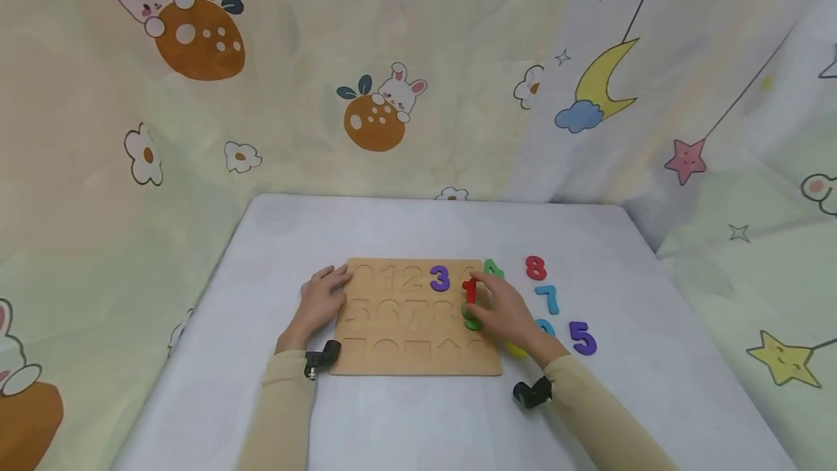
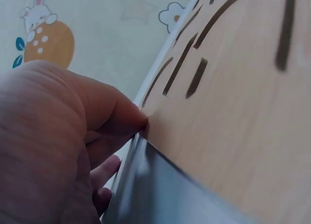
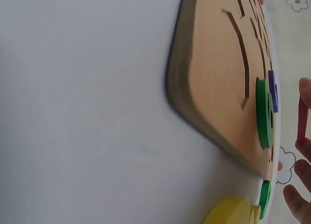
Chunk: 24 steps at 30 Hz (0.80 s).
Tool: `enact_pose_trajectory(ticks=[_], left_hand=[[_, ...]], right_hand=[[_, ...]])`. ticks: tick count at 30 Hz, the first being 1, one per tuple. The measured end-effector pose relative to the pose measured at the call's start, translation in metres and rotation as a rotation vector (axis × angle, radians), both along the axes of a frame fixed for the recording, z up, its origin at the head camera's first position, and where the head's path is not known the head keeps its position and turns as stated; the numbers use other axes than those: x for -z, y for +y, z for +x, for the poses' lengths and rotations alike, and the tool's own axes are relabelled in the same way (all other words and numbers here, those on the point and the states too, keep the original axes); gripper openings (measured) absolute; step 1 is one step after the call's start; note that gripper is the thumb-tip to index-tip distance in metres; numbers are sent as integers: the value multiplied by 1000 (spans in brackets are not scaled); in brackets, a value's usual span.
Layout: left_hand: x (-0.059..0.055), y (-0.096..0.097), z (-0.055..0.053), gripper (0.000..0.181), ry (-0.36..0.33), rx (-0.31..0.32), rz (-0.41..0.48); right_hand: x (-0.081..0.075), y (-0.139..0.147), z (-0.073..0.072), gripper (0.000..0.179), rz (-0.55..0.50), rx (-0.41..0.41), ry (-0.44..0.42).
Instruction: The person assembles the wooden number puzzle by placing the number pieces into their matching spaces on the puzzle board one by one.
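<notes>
A wooden number puzzle board [image 1: 392, 347] with cut-out outlines lies on the table. My left hand [image 1: 322, 300] is at its upper left edge, pinching the rim between thumb and finger in the left wrist view [image 2: 112, 112]. My right hand [image 1: 506, 309] pinches a red number 1 [image 1: 470, 290] above the board's right side; in the right wrist view the red piece [image 3: 302, 119] is held clear of the board. A purple 3 [image 1: 440, 278] sits in the top row. Under the red 1, a green number [image 1: 472, 324] lies on the board, partly hidden by the hand.
Right of the board are a green 4 [image 1: 493, 267], a red 8 [image 1: 535, 267], a blue 7 [image 1: 548, 299] and a purple 5 [image 1: 582, 338]. Another blue piece [image 1: 545, 326] and a yellow piece [image 1: 516, 350] are partly covered by the right arm. A patterned cloth hangs behind the white table [image 1: 405, 420].
</notes>
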State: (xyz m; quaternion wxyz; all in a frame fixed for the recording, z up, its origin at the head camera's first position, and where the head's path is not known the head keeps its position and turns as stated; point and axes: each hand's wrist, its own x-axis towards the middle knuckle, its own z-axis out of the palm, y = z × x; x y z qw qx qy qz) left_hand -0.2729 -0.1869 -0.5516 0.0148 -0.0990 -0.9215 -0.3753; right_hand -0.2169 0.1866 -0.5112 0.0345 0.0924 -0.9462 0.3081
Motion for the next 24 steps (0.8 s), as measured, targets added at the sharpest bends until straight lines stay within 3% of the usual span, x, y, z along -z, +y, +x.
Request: enact_pose_trajectory(ticks=[4, 10, 24], left_hand=[[2, -1, -1, 52, 39, 39, -12], [4, -1, 0, 58, 11, 73, -65], [-1, -1, 2, 53, 7, 39, -25]], right_hand=[[-1, -10, -5, 67, 10, -27, -10], [2, -26, -11, 65, 1, -66, -20], [8, -59, -35, 65, -31, -86, 34]])
